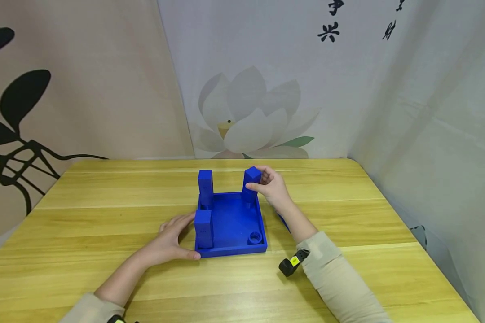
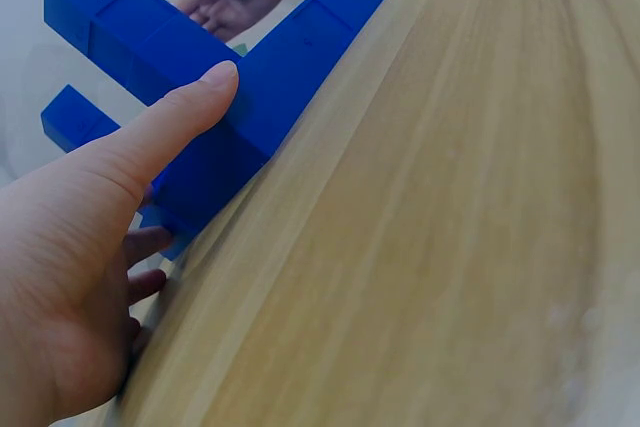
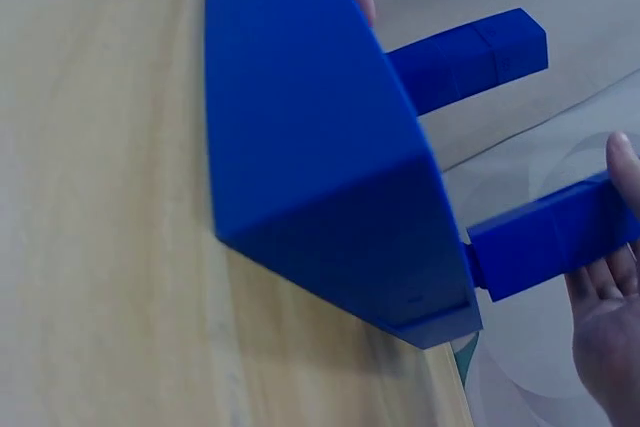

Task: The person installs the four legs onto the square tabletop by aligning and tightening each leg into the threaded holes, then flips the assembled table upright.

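Note:
A square blue tray [image 1: 232, 251] with low walls lies on the wooden table. Blue rectangular posts stand upright at its front-left corner [image 1: 204, 229] and back-left corner [image 1: 205, 188]. My right hand [image 1: 274, 188] pinches a third blue post [image 1: 250, 185] over the back-right corner, thumb on one side and fingers on the other. In the right wrist view, a narrow neck shows under that post [image 3: 550, 242]. My left hand [image 1: 167, 240] holds the tray's left side, its thumb at the front-left corner. A round blue ring [image 1: 254, 237] sits inside the front-right corner.
Part of another blue piece [image 1: 283, 221] shows on the table, mostly hidden behind the right forearm. A printed cloth [image 1: 250, 112] hangs beyond the table's far edge. Black wrist devices [image 1: 293, 262] are strapped over the sleeves.

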Available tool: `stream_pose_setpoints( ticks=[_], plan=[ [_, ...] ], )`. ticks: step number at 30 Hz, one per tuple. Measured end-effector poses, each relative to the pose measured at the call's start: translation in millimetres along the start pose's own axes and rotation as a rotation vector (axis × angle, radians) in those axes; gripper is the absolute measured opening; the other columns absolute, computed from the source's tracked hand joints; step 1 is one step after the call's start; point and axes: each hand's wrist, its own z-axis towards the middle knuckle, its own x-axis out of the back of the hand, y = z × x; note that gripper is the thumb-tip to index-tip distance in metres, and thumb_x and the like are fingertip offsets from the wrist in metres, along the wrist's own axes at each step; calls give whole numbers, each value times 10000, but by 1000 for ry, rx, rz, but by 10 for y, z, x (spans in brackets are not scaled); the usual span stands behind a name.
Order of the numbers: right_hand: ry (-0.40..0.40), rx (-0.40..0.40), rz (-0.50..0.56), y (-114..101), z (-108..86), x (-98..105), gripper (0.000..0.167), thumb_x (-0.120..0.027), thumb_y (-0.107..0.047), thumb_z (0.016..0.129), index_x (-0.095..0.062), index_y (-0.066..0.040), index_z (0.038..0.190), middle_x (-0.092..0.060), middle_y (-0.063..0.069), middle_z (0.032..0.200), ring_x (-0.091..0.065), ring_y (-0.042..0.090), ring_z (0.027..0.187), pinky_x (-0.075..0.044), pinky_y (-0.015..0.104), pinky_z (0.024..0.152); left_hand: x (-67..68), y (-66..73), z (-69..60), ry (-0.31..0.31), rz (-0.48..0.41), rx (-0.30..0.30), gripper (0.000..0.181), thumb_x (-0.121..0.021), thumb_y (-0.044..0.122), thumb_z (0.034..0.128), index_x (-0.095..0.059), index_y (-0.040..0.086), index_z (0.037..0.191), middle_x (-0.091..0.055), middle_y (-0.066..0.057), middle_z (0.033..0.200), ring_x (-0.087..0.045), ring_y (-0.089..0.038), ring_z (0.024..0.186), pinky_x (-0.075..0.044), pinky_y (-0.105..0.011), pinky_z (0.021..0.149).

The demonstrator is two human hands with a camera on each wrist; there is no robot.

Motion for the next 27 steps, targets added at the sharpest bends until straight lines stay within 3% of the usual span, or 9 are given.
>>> stream_pose_setpoints(
  ticks=[7,13,17,22,27],
  plan=[
    [113,-44,11,15,13,-88,413,-780,22,770,-524,13,1094,-627,124,1028,-593,211,945,-492,281,842,4,3,-6,-2,1,-4,1090,-842,520,641,-318,92,1496,-335,-157,1496,-225,-419,1349,-114,-605,1018],
    [140,-43,35,3,2,-135,387,-779,31,767,-493,-37,1019,-600,87,973,-575,210,911,-490,263,797,1,0,-11,-2,2,-1,1094,-844,520,638,-317,95,1497,-333,-164,1496,-213,-434,1350,-105,-622,1019],
    [142,-38,28,2,3,-147,404,-782,26,767,-496,-34,1047,-592,83,984,-564,206,914,-487,264,808,-2,-7,-6,-3,8,5,1103,-841,533,633,-315,95,1498,-321,-165,1503,-206,-434,1355,-102,-622,1025],
    [109,-32,-7,11,12,-106,454,-780,-5,782,-527,-15,1158,-612,117,1055,-569,211,939,-477,270,827,0,-9,-3,-3,4,8,1113,-842,539,626,-312,97,1500,-310,-163,1509,-199,-428,1360,-98,-612,1033],
    [-43,17,0,-16,14,-18,556,-732,-20,837,-500,-23,1342,-580,170,1253,-571,274,1062,-484,298,862,-1,-21,-4,0,2,6,1106,-841,539,627,-317,104,1499,-309,-161,1509,-193,-435,1361,-95,-617,1032]
  ],
)
